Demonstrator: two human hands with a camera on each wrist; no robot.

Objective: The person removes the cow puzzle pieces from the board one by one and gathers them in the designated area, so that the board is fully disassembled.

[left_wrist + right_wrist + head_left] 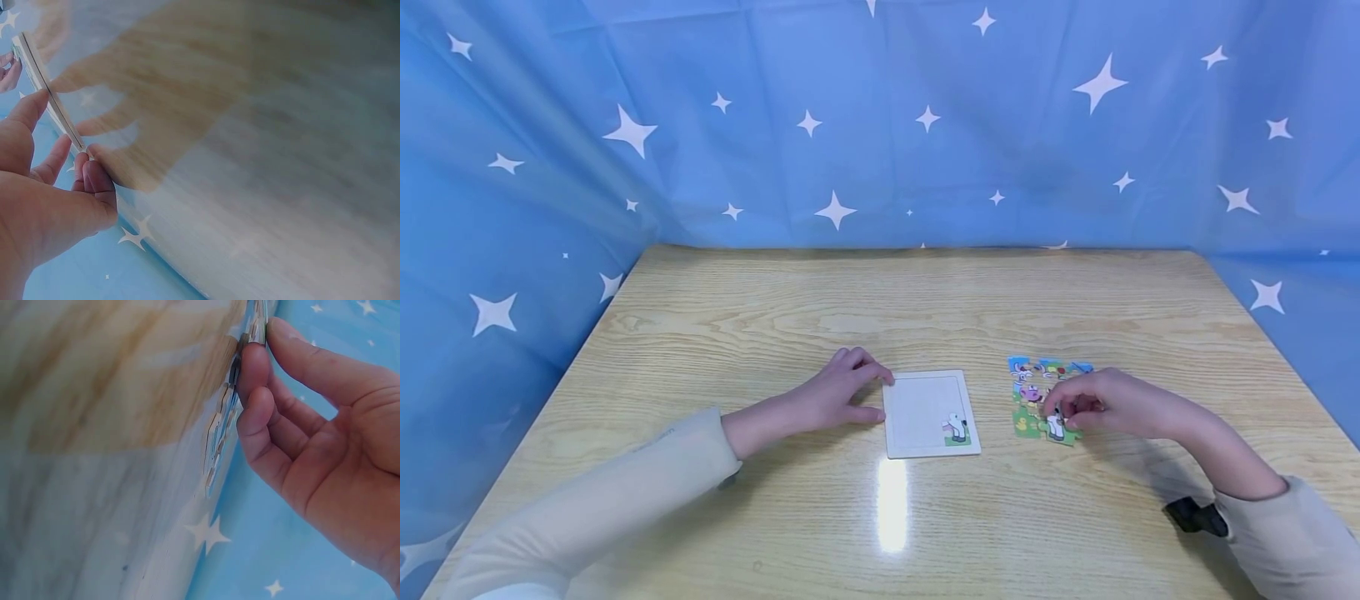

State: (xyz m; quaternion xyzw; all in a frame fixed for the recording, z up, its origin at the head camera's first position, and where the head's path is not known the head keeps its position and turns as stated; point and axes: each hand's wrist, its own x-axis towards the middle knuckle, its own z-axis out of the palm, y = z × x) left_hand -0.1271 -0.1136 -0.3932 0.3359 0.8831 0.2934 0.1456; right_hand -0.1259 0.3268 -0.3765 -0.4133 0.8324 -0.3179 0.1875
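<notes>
A square white puzzle tray point(922, 417) lies on the table, with one puzzle piece point(957, 431) showing part of a white animal in its lower right corner. My left hand point(838, 393) touches the tray's left edge with spread thumb and fingers; the left wrist view shows the tray edge point(53, 94) side-on. To the right of the tray, my right hand point(1123, 406) pinches a puzzle piece point(1056, 428) with a white animal on green between thumb and forefinger. The held piece point(259, 328) looks tilted in the right wrist view. Behind it, the hand partly hides the other pieces.
Several colourful puzzle pieces point(1026, 393) lie close together under and beside the right hand. The wooden table point(760, 317) ends at a blue curtain point(880, 125) with white stars. A bright reflection marks the tabletop below the tray.
</notes>
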